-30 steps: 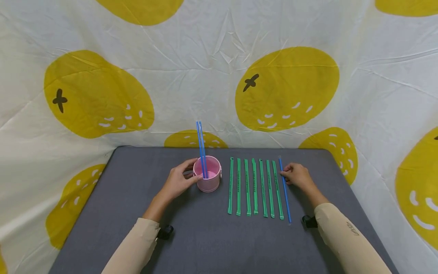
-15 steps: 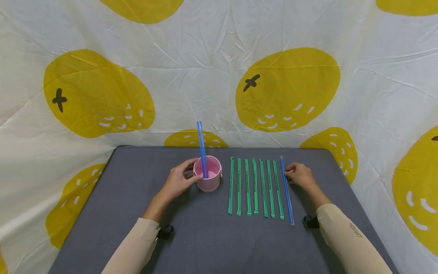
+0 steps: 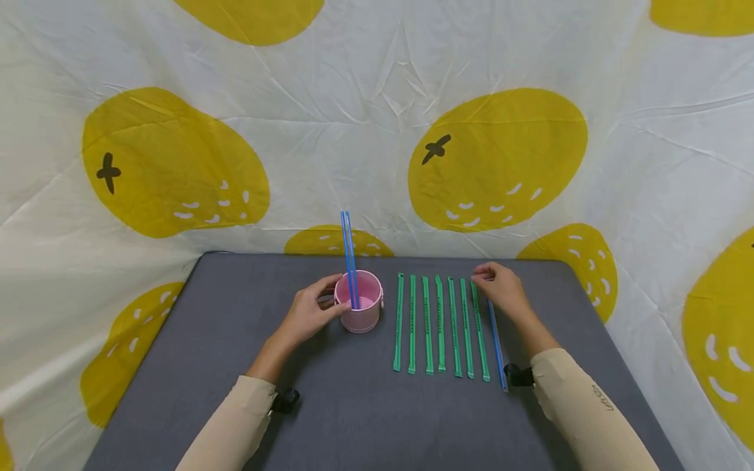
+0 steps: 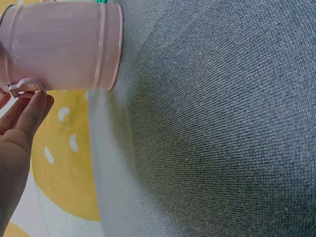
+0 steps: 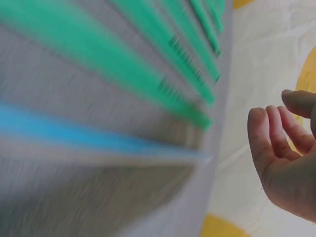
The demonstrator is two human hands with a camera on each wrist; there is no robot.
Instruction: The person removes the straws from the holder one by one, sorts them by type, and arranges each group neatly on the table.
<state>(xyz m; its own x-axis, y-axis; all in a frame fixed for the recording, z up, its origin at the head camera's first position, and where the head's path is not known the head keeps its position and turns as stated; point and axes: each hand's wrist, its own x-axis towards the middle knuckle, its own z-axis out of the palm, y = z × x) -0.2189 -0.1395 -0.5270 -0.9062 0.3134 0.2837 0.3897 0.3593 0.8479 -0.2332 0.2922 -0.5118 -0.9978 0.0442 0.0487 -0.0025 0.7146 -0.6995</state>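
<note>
My left hand [image 3: 307,311] holds a small pink bucket [image 3: 360,320] from its left side, thumb at the front. Fingertips touch the bucket's side handle [image 4: 27,85] in the left wrist view. Two blue wrapped straws [image 3: 349,252] stand in the bucket, leaning slightly left. My right hand [image 3: 501,288] hovers over the far ends of the rightmost green straw [image 3: 480,333] and a blue wrapped straw [image 3: 497,350] lying beside it. In the right wrist view its thumb and fingers [image 5: 261,140] are bent and apart, with nothing between them.
Several green wrapped straws [image 3: 440,327] lie in a row, side by side, between the bucket and the blue straw. All rest on a dark grey table [image 3: 377,418]. A white cloth with yellow fruit prints [image 3: 377,163] hangs behind the table's far edge.
The right hand has come off the lying blue straw and moved up and left over the straws' far ends. That straw has shifted slightly right. The left hand stays at the bucket.
</note>
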